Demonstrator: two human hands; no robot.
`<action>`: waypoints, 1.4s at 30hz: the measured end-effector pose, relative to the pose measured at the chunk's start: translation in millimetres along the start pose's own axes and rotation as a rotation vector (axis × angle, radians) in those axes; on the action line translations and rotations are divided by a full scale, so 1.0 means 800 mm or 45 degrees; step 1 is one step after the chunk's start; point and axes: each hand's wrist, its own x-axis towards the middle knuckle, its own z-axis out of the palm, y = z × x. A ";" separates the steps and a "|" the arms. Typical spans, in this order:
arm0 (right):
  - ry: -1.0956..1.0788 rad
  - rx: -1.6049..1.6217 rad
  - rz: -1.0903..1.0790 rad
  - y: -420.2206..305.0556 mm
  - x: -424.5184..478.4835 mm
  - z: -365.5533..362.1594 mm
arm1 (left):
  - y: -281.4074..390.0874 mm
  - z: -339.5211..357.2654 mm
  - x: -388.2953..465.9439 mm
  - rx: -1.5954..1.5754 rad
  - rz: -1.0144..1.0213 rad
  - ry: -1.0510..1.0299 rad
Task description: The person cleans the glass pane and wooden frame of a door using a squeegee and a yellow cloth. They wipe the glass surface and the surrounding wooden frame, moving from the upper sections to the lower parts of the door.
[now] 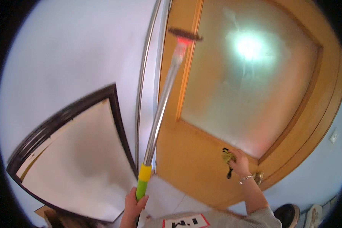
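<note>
My left hand [133, 203] grips the green end of a telescopic metal pole [162, 105] with a yellow collar. The pole slants up and away, and its dark, flat cleaning head [185, 34], with a pinkish-red joint, is raised in front of the door's left side. My right hand [240, 165] holds a crumpled yellow-and-black cloth [227, 156] near the lower rail of a wooden door [188, 151]. I cannot tell whether the cloth touches the wood. Above it is the door's frosted glass pane [230, 94], with a bright light reflected or shining through it.
A dark-framed panel [82, 148] leans at the left against a white wall [68, 51]. Beside the door runs a thin metal tube [141, 85]. A door handle [258, 178] is near my right wrist. At lower right are a dark round object [287, 216] and a wall switch [334, 136].
</note>
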 end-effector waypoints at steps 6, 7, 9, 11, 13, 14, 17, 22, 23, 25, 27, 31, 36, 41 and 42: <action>-0.421 0.301 0.243 -0.088 -0.140 0.149 | -0.004 -0.046 -0.025 -0.212 -0.036 -0.032; -0.478 0.353 0.246 -0.099 -0.167 0.165 | -0.003 -0.048 -0.027 -0.314 -0.063 -0.071; -0.627 0.412 0.178 -0.131 -0.201 0.192 | -0.007 -0.064 -0.031 -0.400 -0.036 -0.117; -0.799 0.394 0.076 -0.156 -0.229 0.201 | -0.020 -0.077 -0.031 -0.396 -0.015 -0.125; -0.838 0.398 0.054 -0.174 -0.248 0.195 | -0.021 -0.081 -0.039 -0.422 -0.014 -0.101; -0.845 0.386 0.047 -0.178 -0.260 0.192 | -0.016 -0.082 -0.044 -0.442 -0.028 -0.079; -0.876 0.402 0.027 -0.177 -0.283 0.180 | -0.003 -0.084 -0.073 -0.424 0.032 -0.038; -0.909 0.428 -0.110 -0.144 -0.343 0.152 | -0.011 -0.049 -0.161 -0.373 0.192 0.051; -0.897 0.423 -0.115 -0.135 -0.358 0.140 | -0.011 -0.036 -0.181 -0.364 0.201 0.065; -0.896 0.434 -0.135 -0.127 -0.394 0.114 | -0.012 -0.008 -0.230 -0.365 0.185 0.138; -0.914 0.465 -0.077 -0.108 -0.437 0.090 | -0.007 0.013 -0.273 -0.351 0.176 0.171; -0.955 0.543 0.081 -0.083 -0.523 0.045 | 0.018 0.026 -0.332 -0.284 0.245 0.200; -0.940 0.517 0.023 -0.070 -0.576 0.018 | 0.050 0.025 -0.389 -0.294 0.303 0.184; -0.804 0.575 0.047 -0.088 -0.604 0.002 | 0.054 0.025 -0.429 -0.295 0.235 0.103; -0.777 0.597 0.065 -0.092 -0.612 0.000 | 0.053 0.024 -0.439 -0.283 0.214 0.089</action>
